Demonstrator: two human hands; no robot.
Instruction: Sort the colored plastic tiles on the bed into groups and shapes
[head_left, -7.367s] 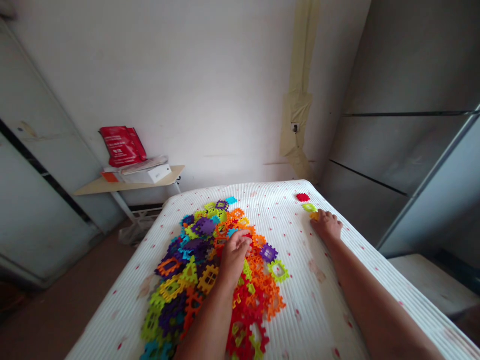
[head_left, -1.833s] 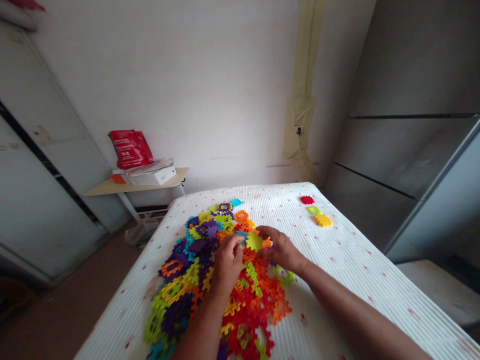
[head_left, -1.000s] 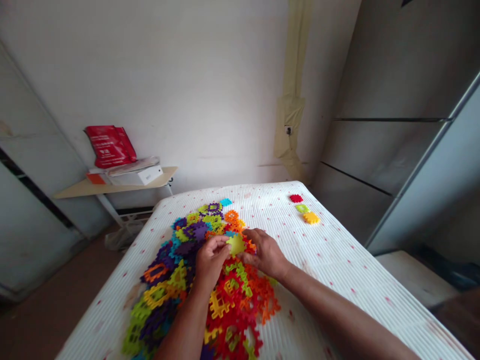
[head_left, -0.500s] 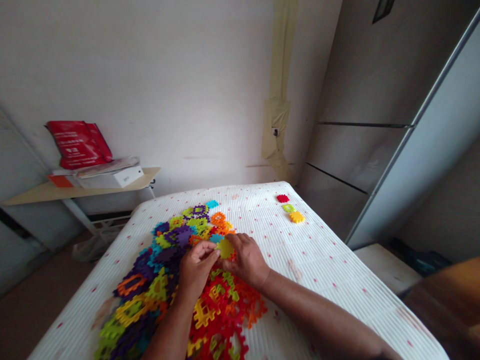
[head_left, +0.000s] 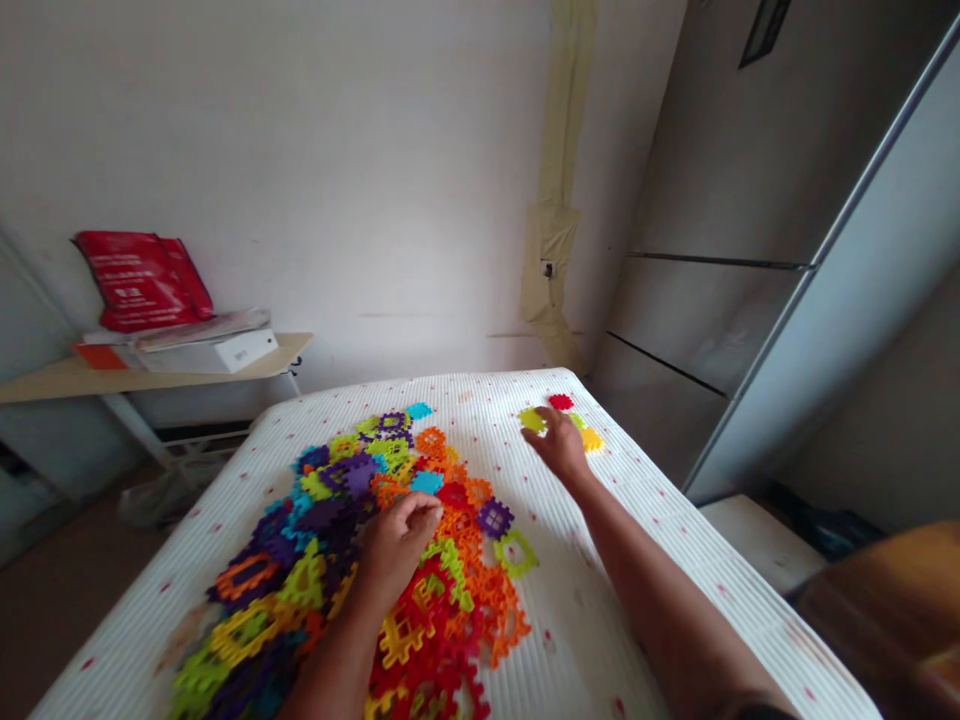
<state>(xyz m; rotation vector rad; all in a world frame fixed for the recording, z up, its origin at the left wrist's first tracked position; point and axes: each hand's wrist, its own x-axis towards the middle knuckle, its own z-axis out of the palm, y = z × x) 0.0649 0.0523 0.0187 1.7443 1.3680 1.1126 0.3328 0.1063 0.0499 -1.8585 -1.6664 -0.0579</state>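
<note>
My right hand (head_left: 559,445) reaches to the far right of the table. Its fingers are closed on a yellow-green toothed plastic building piece (head_left: 532,420), close to the sheet. Beside that hand lie a red piece (head_left: 560,402), a yellow piece (head_left: 592,440) and a lime piece (head_left: 577,421), partly covered by the hand. Over the big heap of interlocking pieces (head_left: 352,475), my left hand (head_left: 401,530) is curled with thumb and forefinger together, and no piece shows in it. Near its fingertips are a light blue square piece (head_left: 427,482) and a purple window piece (head_left: 495,518).
A white ribbed, dotted cover (head_left: 637,560) lies over the table. Against the wall at left, a side table (head_left: 289,352) bears a red bag (head_left: 142,280) and a white box (head_left: 244,350). A grey fridge (head_left: 675,310) stands at right.
My right hand has moved away from the left hand, forward and to the right, carrying the yellow-green piece to the small group. My left hand has stayed over the heap, letting go of the piece.
</note>
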